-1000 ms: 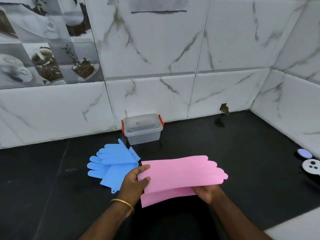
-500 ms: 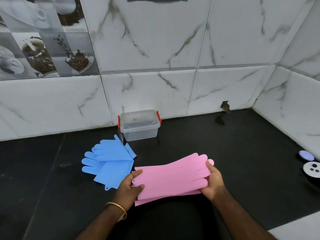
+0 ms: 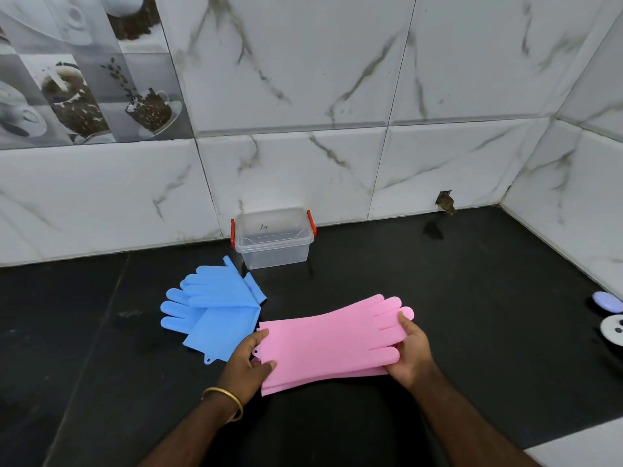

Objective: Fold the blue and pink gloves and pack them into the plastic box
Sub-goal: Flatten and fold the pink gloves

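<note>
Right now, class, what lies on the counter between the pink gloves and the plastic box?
Nothing: in the head view only bare black counter separates the pink gloves from the box. The blue gloves lie off to the left.

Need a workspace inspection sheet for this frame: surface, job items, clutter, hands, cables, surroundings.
Surface: black countertop, smudged.
Job's things: pink gloves stacked, held flat just above the counter; blue gloves lying overlapped to their left; plastic box against the wall, lid on, red latches.
Clutter: lilac oval object and white round object at right edge.
Hands: left hand holds the cuff end; right hand holds the finger end; gold bangle on left wrist.
Cables: nothing seen.
Surroundings: marble-pattern wall tiles, coffee-print tiles, hole in the wall.
</note>
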`<state>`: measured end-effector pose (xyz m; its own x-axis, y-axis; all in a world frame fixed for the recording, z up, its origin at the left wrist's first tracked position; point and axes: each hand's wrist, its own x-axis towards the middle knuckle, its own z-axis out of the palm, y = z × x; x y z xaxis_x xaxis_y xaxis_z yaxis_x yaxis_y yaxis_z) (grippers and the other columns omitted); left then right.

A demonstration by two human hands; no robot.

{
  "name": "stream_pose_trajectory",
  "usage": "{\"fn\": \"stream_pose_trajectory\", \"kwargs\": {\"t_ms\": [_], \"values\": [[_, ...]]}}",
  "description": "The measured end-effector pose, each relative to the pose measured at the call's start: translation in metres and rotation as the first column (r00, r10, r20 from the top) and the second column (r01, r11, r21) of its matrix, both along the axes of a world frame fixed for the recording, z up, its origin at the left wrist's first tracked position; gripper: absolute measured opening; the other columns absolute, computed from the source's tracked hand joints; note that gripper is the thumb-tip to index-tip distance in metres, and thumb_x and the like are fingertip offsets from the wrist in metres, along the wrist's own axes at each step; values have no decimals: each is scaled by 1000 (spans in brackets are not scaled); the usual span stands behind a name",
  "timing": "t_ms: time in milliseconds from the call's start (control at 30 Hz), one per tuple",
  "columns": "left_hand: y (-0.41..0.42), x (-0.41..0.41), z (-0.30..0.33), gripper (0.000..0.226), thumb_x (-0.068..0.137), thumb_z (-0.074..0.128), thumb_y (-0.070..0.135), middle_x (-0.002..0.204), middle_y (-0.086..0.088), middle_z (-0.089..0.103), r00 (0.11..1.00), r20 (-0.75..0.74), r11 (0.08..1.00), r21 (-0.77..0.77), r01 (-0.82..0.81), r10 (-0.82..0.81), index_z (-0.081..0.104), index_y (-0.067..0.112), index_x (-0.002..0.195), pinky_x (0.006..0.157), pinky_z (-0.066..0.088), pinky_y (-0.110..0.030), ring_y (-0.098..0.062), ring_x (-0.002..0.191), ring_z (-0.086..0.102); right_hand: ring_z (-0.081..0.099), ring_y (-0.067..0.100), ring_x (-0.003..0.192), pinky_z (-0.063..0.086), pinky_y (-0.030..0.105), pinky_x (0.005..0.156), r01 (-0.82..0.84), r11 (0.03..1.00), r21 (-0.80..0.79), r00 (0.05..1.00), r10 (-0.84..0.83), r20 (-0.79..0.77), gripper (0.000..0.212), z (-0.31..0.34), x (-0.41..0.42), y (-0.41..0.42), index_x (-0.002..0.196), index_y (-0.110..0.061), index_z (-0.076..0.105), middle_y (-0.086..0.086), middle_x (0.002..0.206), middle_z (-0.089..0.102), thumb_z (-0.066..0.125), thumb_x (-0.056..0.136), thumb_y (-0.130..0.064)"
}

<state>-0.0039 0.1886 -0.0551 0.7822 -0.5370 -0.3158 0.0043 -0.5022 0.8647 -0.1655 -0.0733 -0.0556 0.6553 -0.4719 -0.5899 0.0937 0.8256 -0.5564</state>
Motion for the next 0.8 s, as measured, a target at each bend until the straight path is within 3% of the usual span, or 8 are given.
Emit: {"fn": "stream_pose_trajectory", "kwargs": {"t_ms": [300,567,700,800], "values": [[5,0,-2,61,83,73,9,127,4,48,999,28,1000,-5,-18,18,49,27,137,83,44,-21,-10,99,54,74,33,94,57,47,77,3,1000,-22,1000,-4,-31,40,3,-1,2,116,-12,70,14,113,73,56,93,-42],[9,0,-7,64,80,75,11,123,2,51,999,41,999,31,-17,16,48,24,137,79,53,-25,-18,92,60,73,36,96,58,51,76,-7,999,-51,996,2,-86,36,3,-3,5,115,-14,70,15,111,74,57,92,-38],[7,-1,-9,64,80,75,11,124,3,49,996,85,998,62,-17,12,47,23,137,83,51,-24,-16,99,57,71,34,99,57,52,83,1,978,-207,985,-36,-167,26,5,-3,5,113,-12,68,16,108,74,58,95,-27],[6,-1,-10,63,77,77,13,124,2,49,983,184,995,103,-8,-11,49,21,133,75,47,-15,-12,92,58,71,32,89,58,48,81,56,921,-385,970,-141,-196,15,5,-5,3,105,-7,68,20,104,74,63,92,-12]]}}
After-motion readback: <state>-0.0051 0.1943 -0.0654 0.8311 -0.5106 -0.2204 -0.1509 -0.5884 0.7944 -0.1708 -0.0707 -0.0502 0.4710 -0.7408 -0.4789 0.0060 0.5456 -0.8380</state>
